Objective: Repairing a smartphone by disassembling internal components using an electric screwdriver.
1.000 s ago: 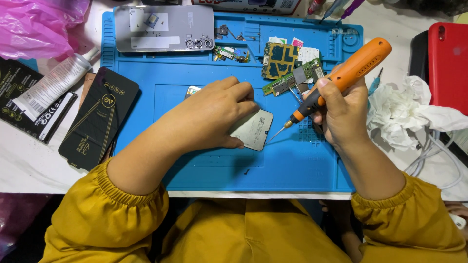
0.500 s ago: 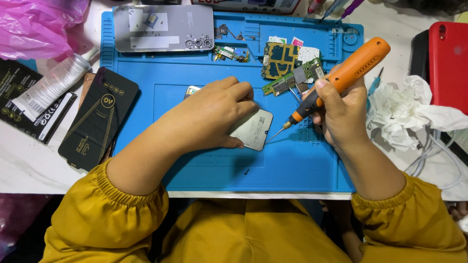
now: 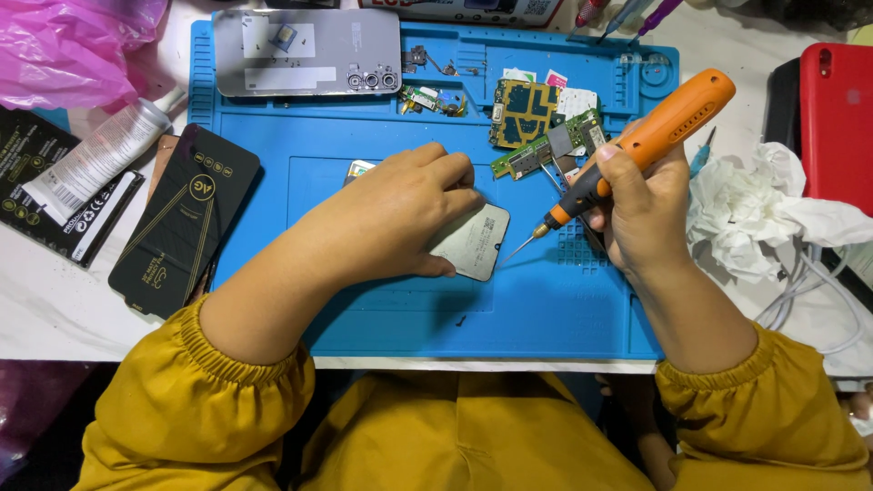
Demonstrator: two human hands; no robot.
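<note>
We are pressing our left hand (image 3: 391, 214) flat on a grey phone plate (image 3: 473, 241) lying on the blue repair mat (image 3: 546, 309). Just beside it, our right hand (image 3: 641, 214) is gripping an orange electric screwdriver (image 3: 646, 145), its tip hovering near the plate's corner. Beyond our hands, circuit boards (image 3: 546, 136) are lying.

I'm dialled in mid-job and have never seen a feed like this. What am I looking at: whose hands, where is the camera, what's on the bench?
The single picture comes from a camera worn on the person's head, looking down at their own two bare hands in yellow sleeves. The left hand presses a grey phone part flat on a blue work mat. The right hand grips an orange powered screwdriver, its tip just off the part's edge. On the mat lie green circuit boards and a grey phone back. Beside it: a black packet, crumpled tissue, a red phone.
</note>
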